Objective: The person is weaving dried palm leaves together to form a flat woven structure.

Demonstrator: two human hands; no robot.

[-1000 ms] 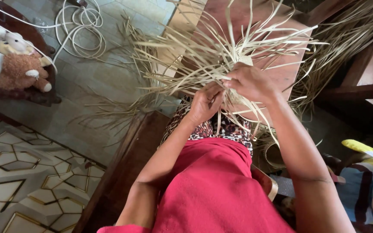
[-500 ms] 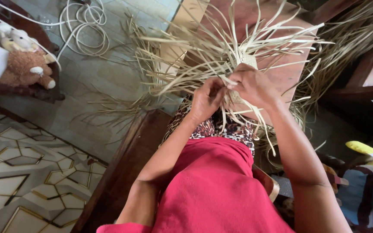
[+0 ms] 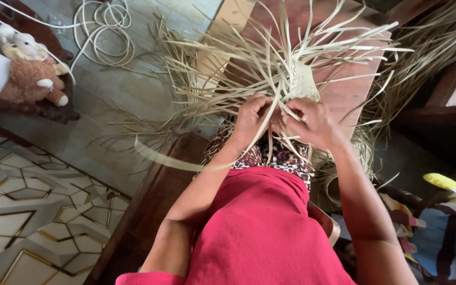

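Hands meet at the near edge of the woven straw mat point(image 3: 303, 80), which rests over the lap against a wooden board point(image 3: 344, 95). Left hand point(image 3: 250, 119) is closed, pinching loose pale strips point(image 3: 228, 58). Right hand point(image 3: 315, 122) is curled, gripping strips beside the woven patch. Stuffed toys point(image 3: 30, 79) and a coiled white cord point(image 3: 104, 26) lie well apart at left.

Both hands, left hand point(image 3: 250, 120) and right hand point(image 3: 312, 122), pinch pale straw strips point(image 3: 270, 63).
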